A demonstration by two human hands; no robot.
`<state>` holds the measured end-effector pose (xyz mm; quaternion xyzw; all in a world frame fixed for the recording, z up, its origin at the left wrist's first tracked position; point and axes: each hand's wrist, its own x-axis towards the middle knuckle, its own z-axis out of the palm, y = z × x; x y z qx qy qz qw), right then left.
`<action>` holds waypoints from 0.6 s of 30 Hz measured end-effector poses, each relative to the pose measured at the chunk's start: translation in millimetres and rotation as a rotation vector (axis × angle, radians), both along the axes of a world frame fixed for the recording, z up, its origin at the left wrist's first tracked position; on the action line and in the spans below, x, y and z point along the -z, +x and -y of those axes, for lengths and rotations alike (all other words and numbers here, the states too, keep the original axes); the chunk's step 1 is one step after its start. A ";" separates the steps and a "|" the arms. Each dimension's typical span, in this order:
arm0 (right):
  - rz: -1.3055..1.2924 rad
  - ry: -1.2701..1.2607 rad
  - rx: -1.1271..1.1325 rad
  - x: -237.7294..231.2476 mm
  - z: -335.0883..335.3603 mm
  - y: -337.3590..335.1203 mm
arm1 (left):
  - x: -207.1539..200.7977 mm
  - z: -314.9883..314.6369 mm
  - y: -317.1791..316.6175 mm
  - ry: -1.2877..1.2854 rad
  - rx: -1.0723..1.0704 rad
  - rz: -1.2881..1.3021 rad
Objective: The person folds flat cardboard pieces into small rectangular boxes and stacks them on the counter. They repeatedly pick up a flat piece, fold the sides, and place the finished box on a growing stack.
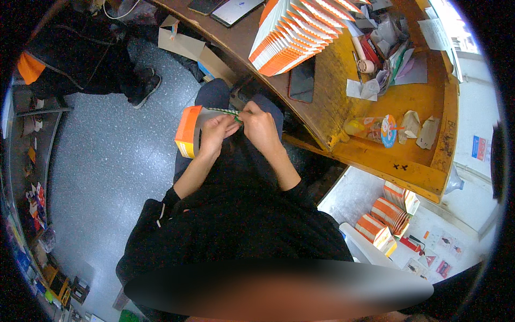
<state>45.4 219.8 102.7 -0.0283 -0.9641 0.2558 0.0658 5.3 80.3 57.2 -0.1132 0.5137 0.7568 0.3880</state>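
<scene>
An orange, white and yellow paper box or bag (186, 131) rests over my lap, with its open grey side towards my hands. A green-and-white striped cord or strip (221, 111) runs from its upper edge to my fingers. My left hand (213, 134) reaches across the opening, fingers bent close to the strip's end. Beside it, my right hand (259, 127) is closed in a pinch at that end of the strip. The fingers partly hide what lies between them, so how the left fingers grip is hard to see.
On the wooden table ahead stand stacked folded orange-and-white papers (300, 37) near a dark phone (301, 80). A lidded drink cup (375, 130) lies at the right inside the yellow rim. More orange stacks (394, 214) sit at right. Another person's shoe (146, 88) is on the left floor.
</scene>
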 end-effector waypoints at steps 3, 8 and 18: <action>0.042 0.064 -0.055 0.6 -3.3 -3.5 | 0.0 1.3 -1.1 -0.021 0.010 -0.003; 0.094 0.086 -0.118 3.9 -9.2 -10.4 | -0.1 2.6 -2.1 -0.044 0.025 -0.041; 0.143 0.166 -0.100 14.3 0.4 -7.4 | 17.7 4.6 -5.2 -0.077 0.019 -0.018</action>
